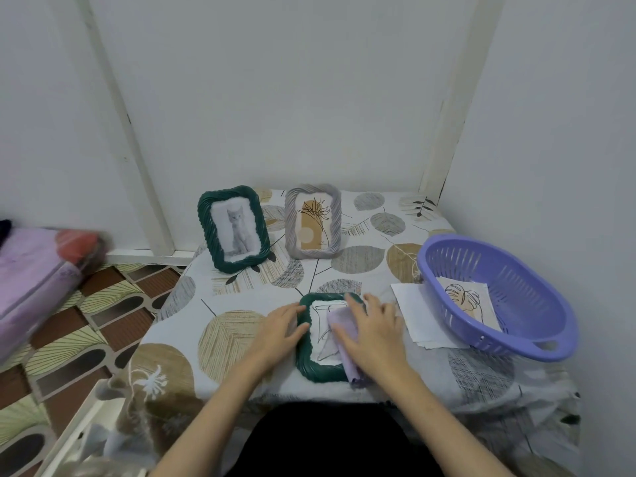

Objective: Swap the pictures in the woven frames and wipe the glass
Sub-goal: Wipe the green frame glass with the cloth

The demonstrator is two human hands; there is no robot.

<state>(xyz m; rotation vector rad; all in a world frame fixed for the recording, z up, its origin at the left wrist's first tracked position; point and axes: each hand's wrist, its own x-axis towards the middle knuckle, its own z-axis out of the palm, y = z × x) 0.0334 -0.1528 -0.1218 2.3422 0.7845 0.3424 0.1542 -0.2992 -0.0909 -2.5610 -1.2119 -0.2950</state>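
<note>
Three woven frames share the cloth-covered desk (344,277), so the wiping step looks to be in hand on the nearest of them, with the picture swap there apparently done, since a line drawing already sits behind its glass. At the right edge a purple basket (537,325) holds a printed leaf picture (464,297) and rests partly on loose white sheets (423,318). Far across the desk two frames stand upright, side by side but apart: a dark green frame with a cat photo (234,228) on the left and a grey frame with a plant print (313,222) to its right. Near the front edge the green frame lying flat (309,366) is the one being worked on. My reading is that the next move calls for sweeping the cloth over the rest of the glass, especially the left half not yet covered, while the frame is kept from sliding, then standing it up with the others. The left hand (280,327) lies with its fingers spread loosely on the frame's left rim, steadying it and gripping nothing. The right hand (373,325) is laid flat, fingers fairly wide, pressing a folded lilac cloth (339,327) onto the right part of the glass; the cloth sits under the palm and fingers, its near end poking out past the frame's near right corner.
</note>
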